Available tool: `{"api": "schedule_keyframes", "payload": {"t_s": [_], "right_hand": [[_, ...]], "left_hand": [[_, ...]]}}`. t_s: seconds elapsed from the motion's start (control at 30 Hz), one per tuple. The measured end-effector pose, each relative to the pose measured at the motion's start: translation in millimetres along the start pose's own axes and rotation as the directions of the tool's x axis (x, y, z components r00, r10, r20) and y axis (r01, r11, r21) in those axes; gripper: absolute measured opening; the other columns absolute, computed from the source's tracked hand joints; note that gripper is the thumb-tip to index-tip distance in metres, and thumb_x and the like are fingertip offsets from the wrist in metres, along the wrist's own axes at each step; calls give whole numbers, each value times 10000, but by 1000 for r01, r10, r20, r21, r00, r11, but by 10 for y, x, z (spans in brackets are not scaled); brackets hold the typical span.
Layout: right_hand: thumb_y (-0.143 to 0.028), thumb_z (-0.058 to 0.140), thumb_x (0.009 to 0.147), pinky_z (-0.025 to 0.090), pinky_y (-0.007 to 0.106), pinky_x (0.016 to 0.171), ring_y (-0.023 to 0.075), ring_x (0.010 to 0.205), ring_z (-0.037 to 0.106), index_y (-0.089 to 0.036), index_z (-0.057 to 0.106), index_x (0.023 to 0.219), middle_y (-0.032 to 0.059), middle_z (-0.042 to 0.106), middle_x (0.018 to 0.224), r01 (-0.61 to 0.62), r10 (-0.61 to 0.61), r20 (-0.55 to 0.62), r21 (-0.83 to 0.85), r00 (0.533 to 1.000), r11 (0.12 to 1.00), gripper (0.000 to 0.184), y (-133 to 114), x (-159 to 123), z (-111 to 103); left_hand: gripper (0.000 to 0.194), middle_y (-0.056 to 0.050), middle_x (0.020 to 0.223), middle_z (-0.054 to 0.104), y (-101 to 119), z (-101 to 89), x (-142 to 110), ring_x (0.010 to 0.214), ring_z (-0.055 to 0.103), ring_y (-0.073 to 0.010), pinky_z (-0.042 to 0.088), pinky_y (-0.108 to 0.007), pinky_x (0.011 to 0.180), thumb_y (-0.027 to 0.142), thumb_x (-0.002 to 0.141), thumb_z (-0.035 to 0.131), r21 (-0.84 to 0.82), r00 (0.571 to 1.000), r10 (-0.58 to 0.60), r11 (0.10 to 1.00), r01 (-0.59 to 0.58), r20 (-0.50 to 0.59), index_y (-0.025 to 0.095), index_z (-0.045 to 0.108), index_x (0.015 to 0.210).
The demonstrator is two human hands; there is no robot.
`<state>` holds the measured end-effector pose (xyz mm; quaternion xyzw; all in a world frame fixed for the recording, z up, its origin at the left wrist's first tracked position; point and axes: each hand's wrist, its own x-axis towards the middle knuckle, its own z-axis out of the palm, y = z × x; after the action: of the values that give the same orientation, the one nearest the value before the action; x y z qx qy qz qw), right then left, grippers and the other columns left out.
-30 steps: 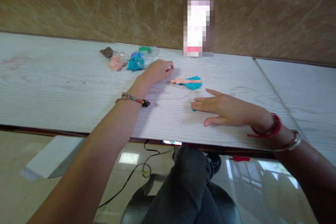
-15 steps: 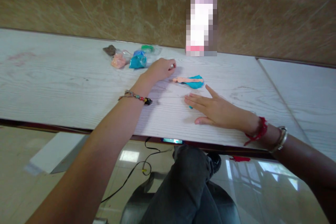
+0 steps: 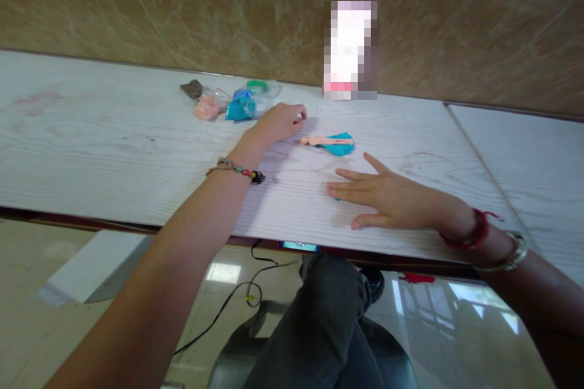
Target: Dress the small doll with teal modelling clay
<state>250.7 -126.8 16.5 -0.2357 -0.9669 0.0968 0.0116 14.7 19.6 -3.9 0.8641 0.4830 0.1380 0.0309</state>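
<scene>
My right hand [image 3: 387,196] lies flat on the white table [image 3: 91,146], fingers stretched out, with a small blue piece of clay [image 3: 336,197] peeking out under the fingertips. Just beyond it lies a blue clay shape [image 3: 340,144] with a thin peach strip [image 3: 319,141] across it. My left hand [image 3: 278,121] rests to the left of that shape, fingers curled loosely with the thumb and forefinger tips together; what they hold, if anything, is hidden.
Small bags of clay lie at the back of the table: a blue one [image 3: 239,107], peach [image 3: 206,107], green [image 3: 258,85] and a dark lump [image 3: 191,89]. A blurred white object [image 3: 349,48] stands against the wall. A cable [image 3: 228,304] hangs below the table.
My right hand slid left over the small blue piece, then back to the right. The left hand has barely moved.
</scene>
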Motion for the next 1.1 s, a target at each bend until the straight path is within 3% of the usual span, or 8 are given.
{"api": "schedule_keyframes", "payload": {"t_s": [0.07, 0.17, 0.37, 0.5, 0.73, 0.9, 1.0, 1.1], "right_hand": [[-472, 338, 904, 64, 567, 1062, 241, 1326, 275, -252, 335, 1366, 74, 392, 1394, -32, 32, -47, 0, 998, 1000, 512, 10, 10, 0], [-476, 372, 891, 117, 542, 1065, 238, 1332, 261, -250, 367, 1351, 69, 422, 1377, 23, -24, 23, 48, 999, 999, 513, 21, 6, -11], [-518, 332, 888, 53, 566, 1061, 259, 1347, 214, -234, 257, 1401, 85, 301, 1443, -66, 64, 33, 50, 997, 997, 591, 19, 2, 8], [-436, 336, 916, 99, 533, 1067, 226, 1329, 269, -251, 359, 1353, 57, 387, 1405, -2, -4, 84, 74, 996, 997, 475, 61, -17, -6], [-239, 431, 896, 372, 355, 921, 166, 962, 590, -175, 653, 926, 43, 684, 962, -22, 25, -184, 20, 983, 1000, 233, 87, 79, 20], [-211, 474, 866, 443, 304, 767, 174, 840, 606, -155, 653, 970, 67, 686, 892, -238, 205, -364, -47, 908, 970, 214, 237, 52, -56], [-186, 488, 856, 449, 282, 762, 174, 849, 613, -143, 660, 971, 73, 689, 920, -337, 302, -373, -31, 877, 941, 211, 327, 41, -51], [-173, 508, 841, 442, 270, 761, 176, 863, 616, -147, 664, 917, 62, 685, 934, -363, 334, -314, -38, 889, 931, 176, 358, 48, -10]], "left_hand": [[274, -60, 805, 635, -3, 1, 1, 728, 560, -156, 377, -254, 666, 208, 795, 461, -4, 1000, -4, 1000, 4, -1, 148, 608, 1018], [274, -57, 796, 633, -9, 4, 6, 727, 561, -156, 376, -255, 670, 211, 793, 459, -21, 1000, -13, 1000, 13, 19, 146, 606, 1016], [276, -54, 803, 623, -23, 23, 20, 730, 555, -152, 369, -253, 678, 210, 791, 457, -38, 1000, -23, 999, 23, 7, 132, 606, 1010], [266, -43, 771, 613, -34, 29, 25, 698, 543, -142, 360, -242, 650, 203, 786, 471, -28, 1000, -14, 1000, 14, 2, 141, 609, 1005], [280, -29, 705, 588, -13, 14, 25, 620, 502, -125, 336, -235, 607, 189, 787, 471, -12, 999, -42, 999, 42, 8, 140, 608, 1026], [280, -20, 671, 574, -35, 24, 38, 592, 485, -118, 323, -232, 589, 179, 774, 480, -8, 1000, -24, 1000, 24, 0, 139, 612, 1017], [283, -22, 674, 579, -37, 24, 36, 599, 494, -120, 327, -232, 594, 178, 773, 478, -15, 1000, -29, 999, 29, -3, 137, 612, 1019], [280, -24, 686, 590, -35, 20, 28, 607, 506, -119, 333, -229, 593, 189, 776, 476, -22, 1000, -30, 999, 30, -1, 139, 614, 1014]]}}
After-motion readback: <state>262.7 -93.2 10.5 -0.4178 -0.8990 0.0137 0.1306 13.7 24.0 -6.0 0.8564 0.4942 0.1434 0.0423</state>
